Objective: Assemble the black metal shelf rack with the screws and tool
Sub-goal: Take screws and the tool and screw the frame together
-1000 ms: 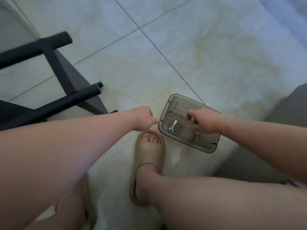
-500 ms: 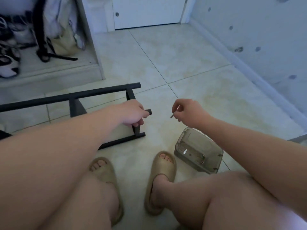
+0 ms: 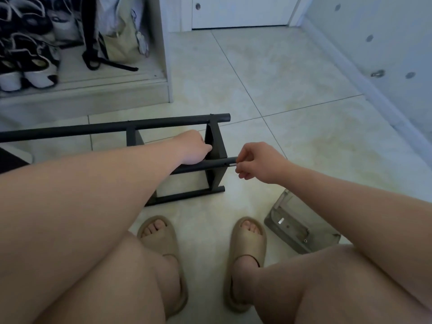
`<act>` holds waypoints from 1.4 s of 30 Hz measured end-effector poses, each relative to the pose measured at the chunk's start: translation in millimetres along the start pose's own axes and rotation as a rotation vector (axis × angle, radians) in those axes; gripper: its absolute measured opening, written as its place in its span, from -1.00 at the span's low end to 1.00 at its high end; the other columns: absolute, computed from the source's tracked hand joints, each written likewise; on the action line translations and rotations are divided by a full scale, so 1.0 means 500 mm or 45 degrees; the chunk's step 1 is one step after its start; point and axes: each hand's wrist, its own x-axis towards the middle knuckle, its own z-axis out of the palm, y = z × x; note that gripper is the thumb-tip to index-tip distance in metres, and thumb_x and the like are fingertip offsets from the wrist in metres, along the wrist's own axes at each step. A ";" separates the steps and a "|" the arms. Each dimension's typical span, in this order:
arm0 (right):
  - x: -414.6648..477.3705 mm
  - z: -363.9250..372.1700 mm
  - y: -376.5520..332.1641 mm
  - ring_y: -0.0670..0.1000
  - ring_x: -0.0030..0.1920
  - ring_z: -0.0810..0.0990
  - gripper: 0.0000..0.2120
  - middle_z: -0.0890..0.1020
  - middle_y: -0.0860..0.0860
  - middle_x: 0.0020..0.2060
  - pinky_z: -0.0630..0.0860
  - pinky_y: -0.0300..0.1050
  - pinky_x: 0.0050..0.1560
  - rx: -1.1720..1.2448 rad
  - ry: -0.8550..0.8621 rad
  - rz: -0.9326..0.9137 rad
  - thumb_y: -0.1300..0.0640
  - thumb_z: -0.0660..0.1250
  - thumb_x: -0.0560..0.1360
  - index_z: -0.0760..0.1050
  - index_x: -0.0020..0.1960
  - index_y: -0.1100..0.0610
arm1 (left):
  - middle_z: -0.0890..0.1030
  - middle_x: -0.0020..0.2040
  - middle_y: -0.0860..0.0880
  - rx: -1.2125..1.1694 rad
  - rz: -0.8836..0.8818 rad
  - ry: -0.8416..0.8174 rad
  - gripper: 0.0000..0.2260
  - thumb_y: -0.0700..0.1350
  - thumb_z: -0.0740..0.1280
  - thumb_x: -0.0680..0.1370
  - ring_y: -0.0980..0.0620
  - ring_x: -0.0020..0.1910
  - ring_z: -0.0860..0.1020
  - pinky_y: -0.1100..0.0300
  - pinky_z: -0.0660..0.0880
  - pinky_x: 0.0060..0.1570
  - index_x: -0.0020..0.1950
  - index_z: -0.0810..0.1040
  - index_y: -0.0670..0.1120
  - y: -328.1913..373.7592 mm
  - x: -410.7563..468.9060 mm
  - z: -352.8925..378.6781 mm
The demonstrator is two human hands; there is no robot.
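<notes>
Shelf rack under left hand

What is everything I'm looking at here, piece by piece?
rack: one, black, lying on the floor ahead of the feet
screw: one, silver, at the end of the rack's middle tube
tray: one, smoky clear, on the floor at right, small silver parts inside
shoes: several, black and white, on a low shelf far left
bag: one, pale, beside the shoes
door: one, white, far end
floor: pale tiles
slippers: two, beige, on the feet
left hand: holds the rack near its end panel
right hand: pinches the screw
</notes>
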 end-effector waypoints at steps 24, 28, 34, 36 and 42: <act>0.047 0.061 0.014 0.15 -0.18 0.62 -0.91 0.68 0.08 -0.18 0.51 -0.07 -0.25 -0.387 0.012 -0.174 0.22 0.34 0.57 0.51 -0.10 0.09 | 0.71 -0.16 -0.08 -0.290 -0.025 -0.363 -0.62 0.05 0.21 0.66 -0.02 -0.14 0.57 0.13 0.42 -0.09 0.10 0.68 -0.21 0.005 0.081 0.056; 0.045 0.063 0.020 0.14 -0.23 0.61 -0.93 0.67 0.09 -0.20 0.51 -0.04 -0.23 -0.414 0.014 -0.212 0.23 0.32 0.58 0.52 -0.08 0.12 | 0.71 -0.12 -0.09 -0.288 -0.061 -0.419 -0.60 0.11 0.19 0.66 -0.04 -0.06 0.59 0.09 0.44 0.09 0.14 0.65 -0.17 0.005 0.081 0.056; 0.044 0.075 0.021 0.09 -0.23 0.70 -0.78 0.69 0.07 -0.31 0.66 0.05 -0.08 -0.009 0.116 -0.013 0.30 0.38 0.54 0.48 -0.22 0.07 | 0.71 -0.09 -0.10 -0.230 -0.053 -0.385 -0.63 0.06 0.16 0.68 -0.07 -0.07 0.56 0.08 0.43 0.03 0.08 0.64 -0.18 0.013 0.085 0.054; 0.043 0.080 0.021 0.14 -0.23 0.71 -0.78 0.69 0.12 -0.30 0.66 0.13 -0.03 0.104 0.133 0.023 0.33 0.38 0.53 0.48 -0.23 0.11 | 0.71 -0.02 -0.11 -0.227 -0.060 -0.389 -0.61 0.06 0.17 0.67 -0.10 0.02 0.60 0.05 0.46 0.12 0.11 0.65 -0.20 0.010 0.087 0.052; 0.045 0.082 0.015 0.12 -0.21 0.70 -0.85 0.69 0.05 -0.30 0.65 0.05 -0.12 -0.066 0.122 -0.057 0.28 0.36 0.55 0.49 -0.18 0.14 | 0.71 -0.01 -0.12 -0.233 -0.054 -0.390 -0.62 0.05 0.19 0.67 -0.09 -0.02 0.59 0.04 0.46 0.14 0.12 0.65 -0.22 0.007 0.088 0.052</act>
